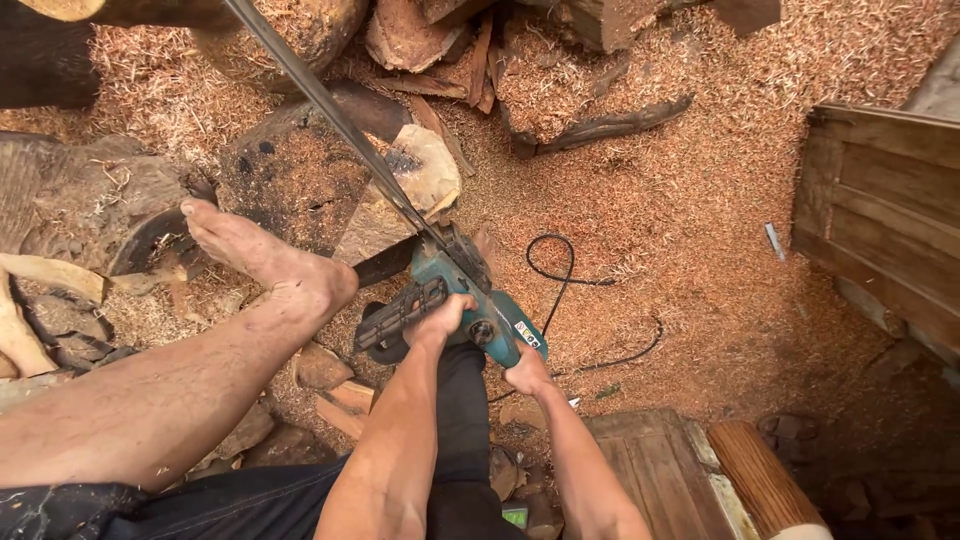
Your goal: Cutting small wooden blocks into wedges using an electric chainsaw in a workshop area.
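My left hand (437, 322) wraps fingers tight around the black front handle of the teal electric chainsaw (470, 300). My right hand (527, 373) is clamped on its rear grip, fingers closed under the body. The saw sits low, centre frame, its long bar (330, 110) running up-left over a dark log (300, 170). My bare left foot (260, 255) is braced on that log. Black cord (560, 280) loops across the sawdust (700, 230) just right of the saw. Wooden crate (880, 220) far right.
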